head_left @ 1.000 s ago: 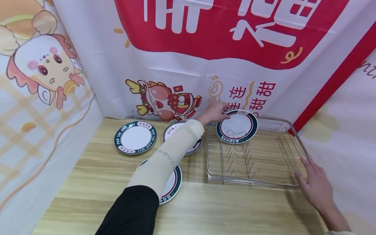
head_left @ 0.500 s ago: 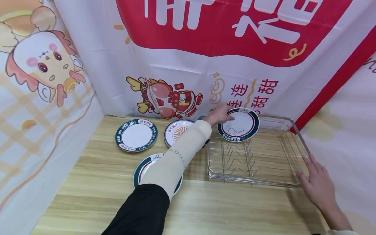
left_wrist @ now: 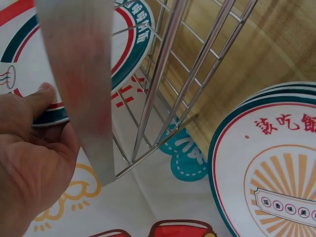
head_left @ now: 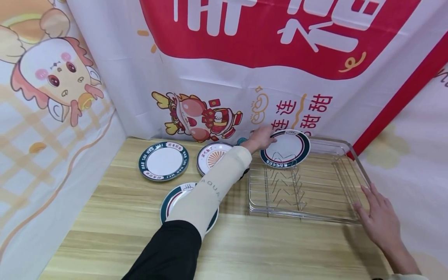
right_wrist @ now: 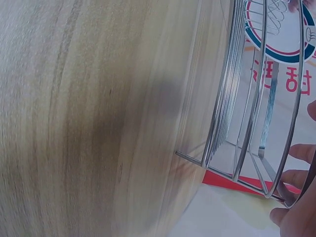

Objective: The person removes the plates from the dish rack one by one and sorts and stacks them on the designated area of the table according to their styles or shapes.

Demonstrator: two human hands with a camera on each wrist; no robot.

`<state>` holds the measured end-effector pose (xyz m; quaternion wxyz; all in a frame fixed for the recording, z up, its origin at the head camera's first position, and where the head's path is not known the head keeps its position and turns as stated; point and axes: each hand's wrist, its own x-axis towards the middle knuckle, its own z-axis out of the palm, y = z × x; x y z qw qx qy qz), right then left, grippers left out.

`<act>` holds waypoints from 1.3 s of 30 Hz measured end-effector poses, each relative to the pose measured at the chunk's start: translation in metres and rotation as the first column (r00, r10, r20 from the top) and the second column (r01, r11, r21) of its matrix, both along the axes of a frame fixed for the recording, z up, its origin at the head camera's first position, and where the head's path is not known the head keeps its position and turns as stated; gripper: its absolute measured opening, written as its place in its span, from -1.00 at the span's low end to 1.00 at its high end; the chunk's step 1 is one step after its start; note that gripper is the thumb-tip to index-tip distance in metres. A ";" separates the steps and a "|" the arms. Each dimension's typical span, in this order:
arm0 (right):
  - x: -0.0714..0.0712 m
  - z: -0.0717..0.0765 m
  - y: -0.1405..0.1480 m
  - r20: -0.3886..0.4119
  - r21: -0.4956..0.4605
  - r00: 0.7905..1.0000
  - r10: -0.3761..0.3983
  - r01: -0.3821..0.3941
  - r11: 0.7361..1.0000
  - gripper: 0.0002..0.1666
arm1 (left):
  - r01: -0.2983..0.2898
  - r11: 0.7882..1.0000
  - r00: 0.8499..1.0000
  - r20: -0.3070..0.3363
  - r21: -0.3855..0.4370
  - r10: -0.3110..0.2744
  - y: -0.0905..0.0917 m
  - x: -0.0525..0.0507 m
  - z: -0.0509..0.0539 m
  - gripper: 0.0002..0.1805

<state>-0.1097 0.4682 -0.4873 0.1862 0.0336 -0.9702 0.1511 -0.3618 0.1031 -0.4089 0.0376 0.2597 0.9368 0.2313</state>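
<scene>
A white plate (head_left: 285, 147) with a green rim and dark red ring stands tilted at the back left of the wire dish rack (head_left: 329, 186). Rack wires cross in front of its lower part. My left hand (head_left: 259, 139) pinches the plate's left edge; in the left wrist view the thumb (left_wrist: 39, 96) lies on its face and the fingers are behind. At the rack's front right corner, my right hand (head_left: 381, 217) rests on the rim with relaxed fingers, seen also at the edge of the right wrist view.
Left of the rack, small plates (head_left: 210, 153) lie stacked by the back wall. A green-rimmed plate (head_left: 164, 160) lies further left, and another plate (head_left: 171, 204) is partly under my left forearm. Printed cloths (head_left: 210, 77) hang behind and at the sides.
The left forearm has shifted slightly right, uncovering more of the plates beneath it. The pinched plate keeps nearly the same place in the rack. My right hand stays at the rack's corner.
</scene>
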 end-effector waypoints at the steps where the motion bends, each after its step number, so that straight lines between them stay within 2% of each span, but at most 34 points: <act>1: 0.000 0.000 0.000 0.001 0.000 1.000 0.000 0.000 1.000 -0.27 | 0.006 1.000 1.000 0.000 0.001 -0.006 -0.001 0.000 0.000 -0.71; 5: 0.000 -0.001 0.000 0.000 -0.001 1.000 0.002 -0.002 1.000 -0.28 | 0.028 0.999 1.000 0.006 0.028 -0.029 -0.006 0.000 0.000 -0.74; 10: -0.001 0.003 0.000 -0.006 0.004 1.000 0.009 -0.009 1.000 -0.27 | 0.041 0.993 0.999 0.006 0.108 -0.042 -0.016 0.000 0.006 -0.80; 15: -0.001 0.006 0.000 -0.002 0.016 1.000 0.009 -0.009 1.000 -0.26 | 0.010 0.988 1.000 -0.012 0.154 -0.008 -0.024 0.000 0.015 -0.80; 21: -0.001 0.004 0.000 -0.008 0.014 1.000 0.017 -0.017 1.000 -0.27 | -0.004 0.989 0.999 -0.038 0.148 0.010 -0.037 0.005 0.030 -0.76; 27: -0.002 0.002 0.000 -0.010 0.013 1.000 0.025 -0.025 1.000 -0.28 | -0.014 0.975 1.000 -0.021 0.224 0.019 -0.055 0.010 0.048 -0.77; 33: -0.001 0.002 0.000 -0.004 0.009 1.000 0.024 -0.024 1.000 -0.28 | -0.024 0.968 0.996 -0.073 0.249 0.043 -0.074 0.015 0.063 -0.77; 39: 0.000 0.000 0.001 0.009 0.003 1.000 0.019 -0.019 1.000 -0.28 | -0.025 0.964 0.995 -0.085 0.264 0.049 -0.095 0.028 0.080 -0.80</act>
